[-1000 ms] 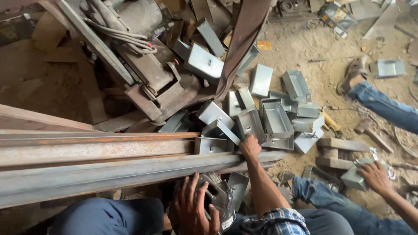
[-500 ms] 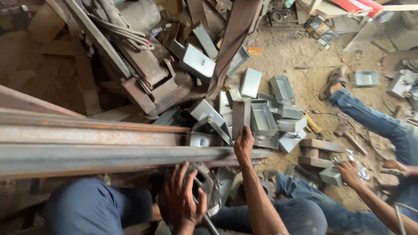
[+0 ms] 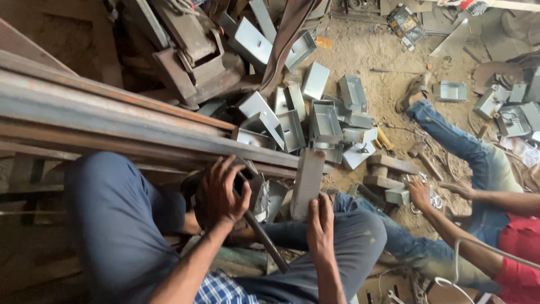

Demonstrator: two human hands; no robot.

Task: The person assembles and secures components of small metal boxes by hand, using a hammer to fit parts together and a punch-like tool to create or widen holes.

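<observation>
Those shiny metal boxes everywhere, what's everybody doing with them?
A person sits on the dirt floor beside long rusty steel bars. Their right hand holds a flat grey metal piece upright, while their left hand grips a dark tool with a rod handle. Folded grey sheet-metal boxes lie heaped ahead. A co-worker's hand handles small parts nearby.

Metal boxes [image 3: 326, 121] beyond the beams [image 3: 129, 126]

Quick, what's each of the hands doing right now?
Left hand: closed around a dark metal tool handle.
Right hand: holding a flat grey metal piece.
</observation>
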